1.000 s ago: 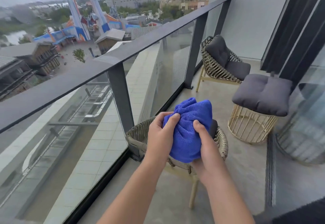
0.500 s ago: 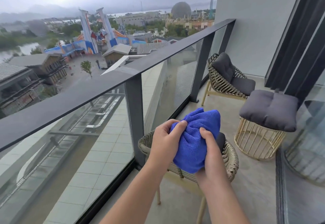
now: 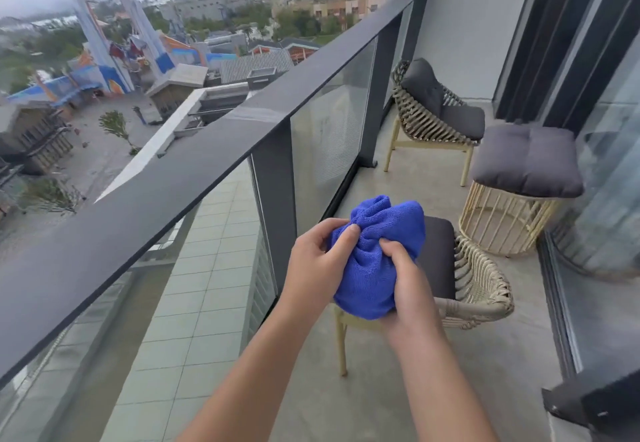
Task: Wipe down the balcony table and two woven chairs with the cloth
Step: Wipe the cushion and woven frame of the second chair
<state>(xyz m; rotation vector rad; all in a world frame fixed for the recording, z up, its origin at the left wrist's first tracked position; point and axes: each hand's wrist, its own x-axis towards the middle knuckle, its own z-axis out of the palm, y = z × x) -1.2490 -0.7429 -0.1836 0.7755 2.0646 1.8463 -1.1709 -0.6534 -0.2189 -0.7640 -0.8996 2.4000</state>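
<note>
Both hands' fingers (image 3: 349, 233) clamped on bunched cloth (image 3: 375, 261), held just beside railing (image 3: 214, 161); loosened grip risks dropping it overboard.

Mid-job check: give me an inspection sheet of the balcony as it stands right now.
Surface: concrete balcony floor, bare.
Job's things: blue cloth bunched in both hands; near woven chair below it; far woven chair by the end wall; round slatted table with a grey cushion on top.
Clutter: dark object at lower right, unidentifiable.
Grippers: left hand and right hand both gripping the cloth.
Cables: nothing seen.
Surroundings: glass railing, sliding glass door, city far below.
</note>
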